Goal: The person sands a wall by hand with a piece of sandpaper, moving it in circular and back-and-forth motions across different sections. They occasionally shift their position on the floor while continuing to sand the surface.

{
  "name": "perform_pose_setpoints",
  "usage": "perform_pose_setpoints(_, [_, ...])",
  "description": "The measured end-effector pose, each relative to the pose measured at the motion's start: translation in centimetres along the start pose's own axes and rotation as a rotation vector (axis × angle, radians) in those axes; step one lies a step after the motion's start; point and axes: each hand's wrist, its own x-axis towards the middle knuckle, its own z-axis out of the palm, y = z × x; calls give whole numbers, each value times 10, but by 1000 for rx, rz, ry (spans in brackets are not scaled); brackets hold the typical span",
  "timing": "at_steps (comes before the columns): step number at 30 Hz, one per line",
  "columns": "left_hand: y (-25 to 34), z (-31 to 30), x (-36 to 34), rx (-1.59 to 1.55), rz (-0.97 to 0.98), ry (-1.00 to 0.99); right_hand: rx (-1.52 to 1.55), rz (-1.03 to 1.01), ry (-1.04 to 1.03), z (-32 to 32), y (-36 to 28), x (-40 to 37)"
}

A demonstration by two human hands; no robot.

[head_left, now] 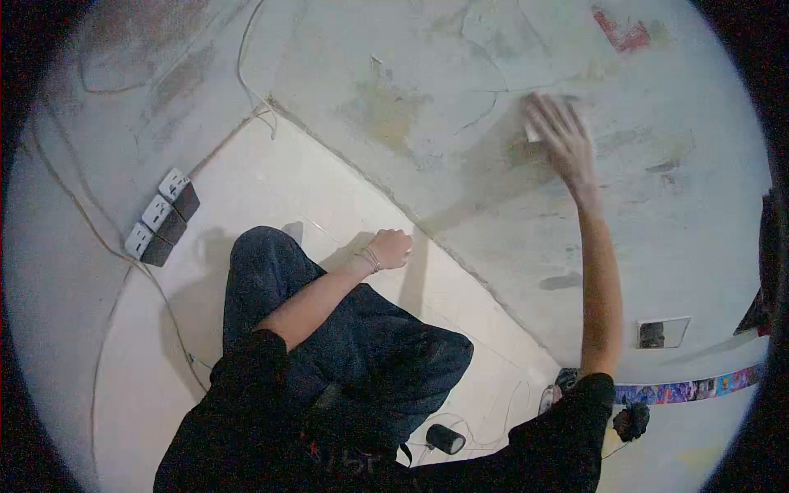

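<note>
Partly under right fingers point(556, 123) — white piece point(532, 134).

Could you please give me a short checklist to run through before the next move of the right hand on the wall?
1. Right hand over the white piece: ok, its fingers lie across it at the wall.
2. Left hand out of the way: ok, curled into a fist and well apart from the right.
3. Left hand free of any object: cannot tell, the curled fingers hide the palm.
4. Wall free of marks: not ok, a yellowish patch and a red patch show.
5. Power sockets clear of both hands: ok, they sit apart, off to the left.
</note>
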Motion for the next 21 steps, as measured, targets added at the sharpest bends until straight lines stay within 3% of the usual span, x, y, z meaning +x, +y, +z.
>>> perform_pose_setpoints(1, [0,-1,-1,15,6,10,-102,182,8,-5,2,-1])
perform_pose_setpoints(4, [2,-1,-2,49,17,22,1,521,478,-2,-18,16])
perform_pose_setpoints(5, [1,-1,-1,56,16,13,-16,534,386,1,-34,14])
perform_pose_setpoints(8, [-1,3,0,74,33,25,47,48,72,12,-54,14])
perform_pose_setpoints(11, [1,-2,0,53,7,15,102,162,93,6,-43,12])
perform_pose_setpoints(14, [-2,6,-1,21,15,58,110,479,333,2,-57,17])
perform_pose_setpoints(15, [-4,10,0,15,26,88,44,497,325,14,-62,15])
perform_pose_setpoints(21, [0,3,2,-22,-14,35,25,214,22,22,-75,-20])
